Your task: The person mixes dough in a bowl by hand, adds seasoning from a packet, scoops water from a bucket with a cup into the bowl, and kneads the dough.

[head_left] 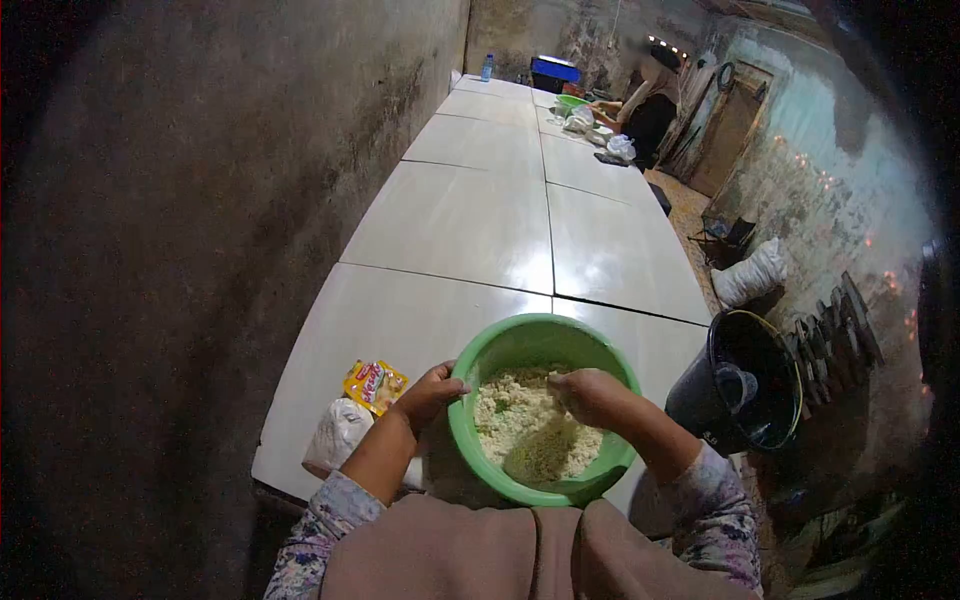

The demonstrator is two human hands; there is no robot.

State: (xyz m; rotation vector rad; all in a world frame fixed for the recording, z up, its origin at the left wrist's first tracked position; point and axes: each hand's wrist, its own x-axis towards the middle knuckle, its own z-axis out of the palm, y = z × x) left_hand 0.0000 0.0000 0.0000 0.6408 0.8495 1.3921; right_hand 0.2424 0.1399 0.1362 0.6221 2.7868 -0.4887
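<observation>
A round green basin [467, 440] stands at the near edge of the table, right in front of me. Pale, crumbly flour mixture [500, 420] with greenish patches lies in it. My left hand [432, 392] grips the basin's left rim, thumb over the edge. Inside the basin, on the right, my right hand [592, 397] is curled at the mixture; its fingers are mostly hidden, so what they hold does not show. Left of the basin are a yellow sachet [374, 385] with red lettering and a white plastic-wrapped packet [341, 434], close to my left forearm.
A dark bucket [690, 395] with a clear scoop or cup in it stands right of the basin. The white tiled table [455, 215] runs far back along a wall. At its far end a person [655, 105] works near another green basin [571, 101], bags and a blue-topped box [555, 70].
</observation>
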